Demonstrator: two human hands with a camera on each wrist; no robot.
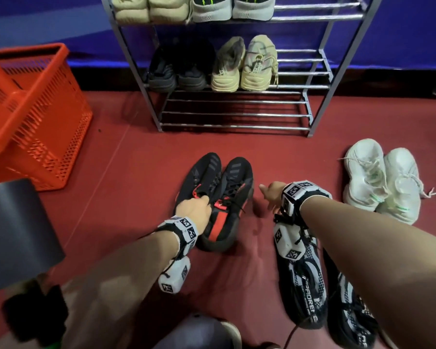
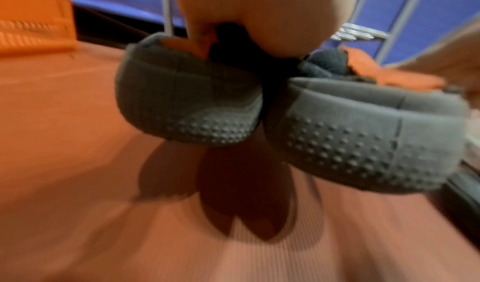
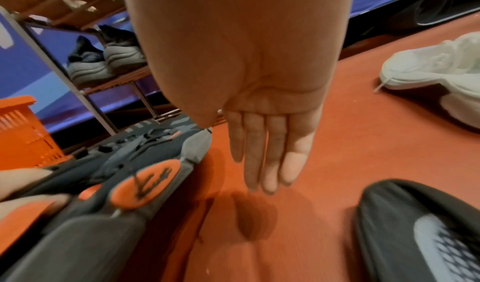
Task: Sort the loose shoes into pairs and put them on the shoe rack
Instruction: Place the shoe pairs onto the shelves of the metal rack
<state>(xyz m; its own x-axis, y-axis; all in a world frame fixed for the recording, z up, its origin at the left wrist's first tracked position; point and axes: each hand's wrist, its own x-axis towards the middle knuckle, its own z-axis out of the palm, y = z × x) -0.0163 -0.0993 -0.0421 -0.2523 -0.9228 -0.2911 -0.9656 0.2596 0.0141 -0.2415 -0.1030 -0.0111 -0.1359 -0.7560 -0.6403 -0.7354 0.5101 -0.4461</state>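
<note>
A pair of black shoes with red trim (image 1: 219,187) lies side by side on the red floor in front of the shoe rack (image 1: 237,114). My left hand (image 1: 194,210) grips both shoes at their collars; the left wrist view shows their grey heels (image 2: 363,142) lifted a little above the floor. My right hand (image 1: 271,193) hovers open just right of that pair, fingers (image 3: 262,159) straight and holding nothing. A black-and-white patterned pair (image 1: 310,285) lies under my right forearm. A white pair (image 1: 380,180) sits on the floor to the right.
The rack's bottom shelf (image 1: 234,107) holds nothing. Its middle shelf carries a dark pair (image 1: 176,69) and a beige pair (image 1: 244,66); the top shelf holds two more pairs. An orange basket (image 1: 30,117) stands at the left, a dark grey object (image 1: 18,227) near my left arm.
</note>
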